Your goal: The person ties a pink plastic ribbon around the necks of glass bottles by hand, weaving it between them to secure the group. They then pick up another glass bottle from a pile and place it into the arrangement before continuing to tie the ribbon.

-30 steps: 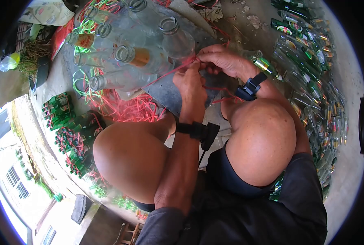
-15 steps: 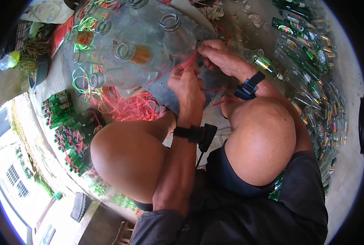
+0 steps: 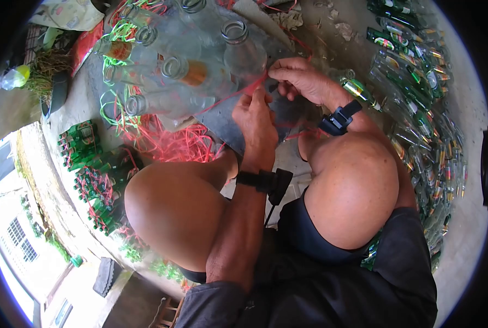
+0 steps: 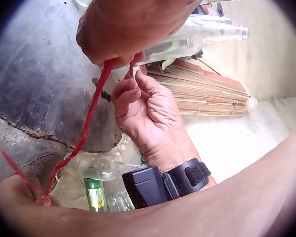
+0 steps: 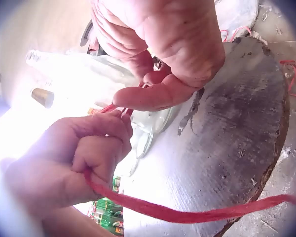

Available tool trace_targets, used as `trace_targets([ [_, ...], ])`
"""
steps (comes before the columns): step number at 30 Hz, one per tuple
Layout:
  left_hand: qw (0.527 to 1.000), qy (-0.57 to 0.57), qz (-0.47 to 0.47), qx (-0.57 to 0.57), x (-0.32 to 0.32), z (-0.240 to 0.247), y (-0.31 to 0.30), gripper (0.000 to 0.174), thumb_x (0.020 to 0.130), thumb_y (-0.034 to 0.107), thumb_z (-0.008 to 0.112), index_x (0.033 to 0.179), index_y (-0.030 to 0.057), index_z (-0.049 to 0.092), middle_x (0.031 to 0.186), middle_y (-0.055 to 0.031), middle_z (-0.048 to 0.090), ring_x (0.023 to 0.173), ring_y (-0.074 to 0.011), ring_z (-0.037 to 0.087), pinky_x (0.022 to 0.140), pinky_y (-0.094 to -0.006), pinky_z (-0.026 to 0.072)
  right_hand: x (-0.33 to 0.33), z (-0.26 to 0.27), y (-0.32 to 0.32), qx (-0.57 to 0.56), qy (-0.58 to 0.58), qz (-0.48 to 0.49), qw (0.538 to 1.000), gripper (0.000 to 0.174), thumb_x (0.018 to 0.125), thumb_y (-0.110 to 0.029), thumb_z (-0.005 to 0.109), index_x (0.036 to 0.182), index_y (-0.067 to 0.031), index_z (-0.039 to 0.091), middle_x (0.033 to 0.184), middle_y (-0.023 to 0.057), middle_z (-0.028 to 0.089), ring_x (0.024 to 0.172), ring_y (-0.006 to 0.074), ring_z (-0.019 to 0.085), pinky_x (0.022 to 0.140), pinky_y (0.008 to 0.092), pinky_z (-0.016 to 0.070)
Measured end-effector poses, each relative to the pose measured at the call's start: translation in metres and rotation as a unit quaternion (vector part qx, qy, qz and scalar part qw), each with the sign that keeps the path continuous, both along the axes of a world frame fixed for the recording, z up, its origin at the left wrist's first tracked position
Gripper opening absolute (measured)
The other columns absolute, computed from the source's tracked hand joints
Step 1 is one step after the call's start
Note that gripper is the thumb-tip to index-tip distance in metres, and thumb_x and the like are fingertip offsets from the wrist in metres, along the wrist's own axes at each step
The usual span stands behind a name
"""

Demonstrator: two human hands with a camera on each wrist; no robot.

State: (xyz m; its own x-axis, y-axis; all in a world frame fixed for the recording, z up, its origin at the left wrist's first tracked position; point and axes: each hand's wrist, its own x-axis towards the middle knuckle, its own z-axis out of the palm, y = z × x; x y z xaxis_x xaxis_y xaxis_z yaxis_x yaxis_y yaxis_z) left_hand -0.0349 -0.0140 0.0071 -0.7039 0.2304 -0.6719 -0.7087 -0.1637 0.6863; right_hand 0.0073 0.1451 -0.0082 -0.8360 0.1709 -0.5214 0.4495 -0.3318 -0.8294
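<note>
Plainly, ribbon axis: flat red plastic ribbon (image 5: pixel 163 213) ran rightward from your left hand (image 3: pixel 256 120) in the right-wrist view.
Ribbon look: narrow, slightly twisted.
Ribbon place: beside clear glass bottles (image 3: pixel 245 57).
Your grip: left clamped it; right hand (image 3: pixel 307 82) pinched it.

A stretch of red strap (image 5: pixel 187 216) out of sight inside the left hand (image 5: pixel 86 153).

You have a flat red plastic ribbon (image 5: pixel 172 213), colourless glass bottles (image 3: pixel 245 57), some orange-labelled; blotchy dark-grey round-edged slab (image 4: pixel 44 84); green glass bottles (image 3: pixel 82 143); black wrist straps (image 3: pixel 337 118).
</note>
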Motion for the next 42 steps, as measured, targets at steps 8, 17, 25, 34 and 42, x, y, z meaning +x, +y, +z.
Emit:
trace_targets([
  [8,0.998,0.008,-0.029,-0.061,-0.002,0.005,0.003,0.019,0.093,0.022,0.073,0.087,0.005,0.067,0.068,0.0066,0.051,0.05,-0.0035,0.038,0.043,-0.0241,0.0255,-0.004,0.002,-0.005,0.109,-0.008,0.006,0.994,0.019,0.099,-0.024,0.062,0.096,-0.0053,0.067,0.074,-0.0012,0.06,0.061,0.0064,0.056,0.05,0.0241,0.0415],
  [17,0.998,0.043,-0.033,-0.021,0.001,-0.003,-0.002,0.021,0.096,0.023,0.072,0.099,0.0028,0.07,0.07,0.005,0.052,0.048,-0.0055,0.041,0.042,-0.024,0.0297,-0.006,-0.002,-0.008,0.102,-0.016,-0.031,0.994,0.016,0.099,-0.018,0.062,0.096,-0.0035,0.066,0.073,-0.001,0.059,0.057,0.0056,0.054,0.045,0.0231,0.0387],
  [25,0.989,0.11,-0.102,-0.002,0.011,0.005,-0.01,0.025,0.095,0.016,0.067,0.11,-0.0044,0.068,0.087,-0.0045,0.065,0.066,-0.0124,0.057,0.059,-0.027,0.046,0.0,0.028,0.013,0.137,0.002,0.027,0.99,0.021,0.098,-0.019,0.065,0.105,0.0003,0.068,0.074,-0.0002,0.059,0.059,0.0058,0.055,0.044,0.022,0.0411],
  [34,0.889,0.342,-0.247,-0.177,-0.001,0.04,-0.043,0.046,0.09,0.01,0.059,0.131,-0.0102,0.058,0.112,-0.0182,0.068,0.1,-0.0269,0.067,0.082,-0.0347,0.0533,0.011,0.127,0.042,0.275,0.066,0.011,0.959,0.021,0.097,-0.022,0.067,0.103,-0.0017,0.07,0.076,-0.0022,0.061,0.061,0.0045,0.057,0.045,0.0219,0.0436],
  [42,0.919,0.278,-0.279,-0.031,-0.004,0.15,-0.083,0.036,0.099,0.021,0.063,0.124,-0.0054,0.064,0.114,-0.015,0.07,0.103,-0.0215,0.067,0.085,-0.0334,0.0539,-0.02,0.238,0.04,0.407,0.136,0.016,0.903,0.028,0.098,-0.03,0.067,0.107,-0.004,0.071,0.08,-0.0042,0.061,0.065,0.0029,0.054,0.05,0.0205,0.0434],
])
